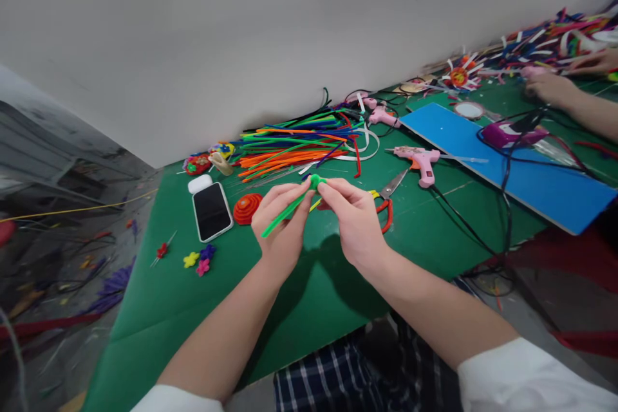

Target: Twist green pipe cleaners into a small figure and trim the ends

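Note:
Above the green table, both my hands pinch a green pipe cleaner [284, 214]. Its far end is bent into a small curl between my fingertips, while the straight part slants down to the left across my left fingers. My left hand [280, 228] is closed around it. My right hand [356, 222] grips the curled end between thumb and forefinger. Just left of my left hand sits an orange-red coiled dome [247, 208]. Scissors [387, 209] with red grips lie behind my right hand, which partly hides them.
A phone [212, 211], white case [199, 183] and small pipe-cleaner flowers [203, 266] lie left. Behind is a pile of pipe cleaners [294, 148]. To the right are a pink glue gun [422, 163] with a cord and a blue board [502, 161]. Another person's hand [550, 88] works farther right.

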{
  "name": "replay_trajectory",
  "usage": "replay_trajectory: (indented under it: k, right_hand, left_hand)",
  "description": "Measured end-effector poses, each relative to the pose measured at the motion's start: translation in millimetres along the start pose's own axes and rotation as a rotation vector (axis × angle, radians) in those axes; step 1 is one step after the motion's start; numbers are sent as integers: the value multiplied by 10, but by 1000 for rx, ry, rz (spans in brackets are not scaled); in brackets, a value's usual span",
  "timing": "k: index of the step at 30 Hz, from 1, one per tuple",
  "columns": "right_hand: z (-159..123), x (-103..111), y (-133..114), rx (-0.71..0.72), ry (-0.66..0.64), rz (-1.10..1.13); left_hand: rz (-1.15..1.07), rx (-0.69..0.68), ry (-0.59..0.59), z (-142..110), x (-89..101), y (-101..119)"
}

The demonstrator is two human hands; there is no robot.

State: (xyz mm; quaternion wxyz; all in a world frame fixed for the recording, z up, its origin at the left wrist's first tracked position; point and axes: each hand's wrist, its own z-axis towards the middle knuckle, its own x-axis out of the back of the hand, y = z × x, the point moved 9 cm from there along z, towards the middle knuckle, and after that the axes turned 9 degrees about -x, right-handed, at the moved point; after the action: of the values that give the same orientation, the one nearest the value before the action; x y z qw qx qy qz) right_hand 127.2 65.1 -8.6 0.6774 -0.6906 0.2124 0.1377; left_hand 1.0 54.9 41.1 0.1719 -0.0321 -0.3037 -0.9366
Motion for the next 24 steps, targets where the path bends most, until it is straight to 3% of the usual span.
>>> replay_trajectory:
  k: [6,13,20,24]
  right_hand:
    - [45,-13,-61,26,-48,-127]
    - [110,60,-138,65,-27,-157]
    - [49,44,-149,105,16,-166]
    - [67,19,-163,114,-22,-214]
  left_hand:
    - [-50,233,25,-35,12,-192]
    - [-88,242,3,-24,-17,-157]
    - [-375,488,62,-152,-145,-326]
    - [-453,563,98,-179,-149,-373]
